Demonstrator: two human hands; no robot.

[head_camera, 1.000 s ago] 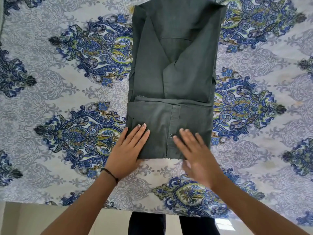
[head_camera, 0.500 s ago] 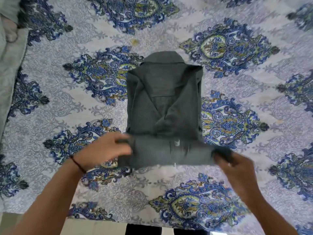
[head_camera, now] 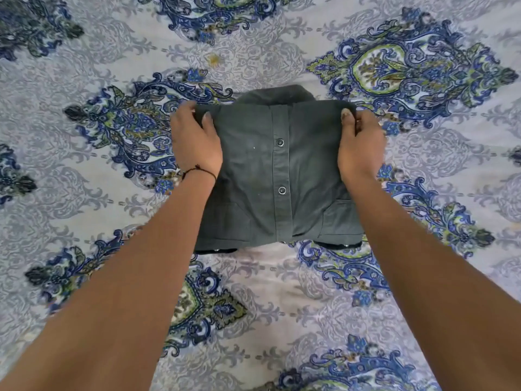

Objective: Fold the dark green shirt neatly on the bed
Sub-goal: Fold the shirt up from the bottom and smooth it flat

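The dark green shirt [head_camera: 279,176] lies on the bed as a compact rectangle, button placket up, with two snap buttons showing down its middle. Its collar peeks out at the far edge. My left hand [head_camera: 194,139] grips the shirt's far left corner, thumb on top and fingers curled under the fold. At the far right corner my right hand [head_camera: 359,142] holds the shirt the same way. Both forearms reach in from the bottom of the view.
The bedsheet [head_camera: 84,193], pale grey with blue and green paisley medallions, fills the whole view around the shirt. A small yellowish stain [head_camera: 213,59] marks the sheet beyond the collar.
Both hands took the shirt's near folded edge at its two ends and carried it away from me over the rest. The shirt now is half as long, with the placket on top.
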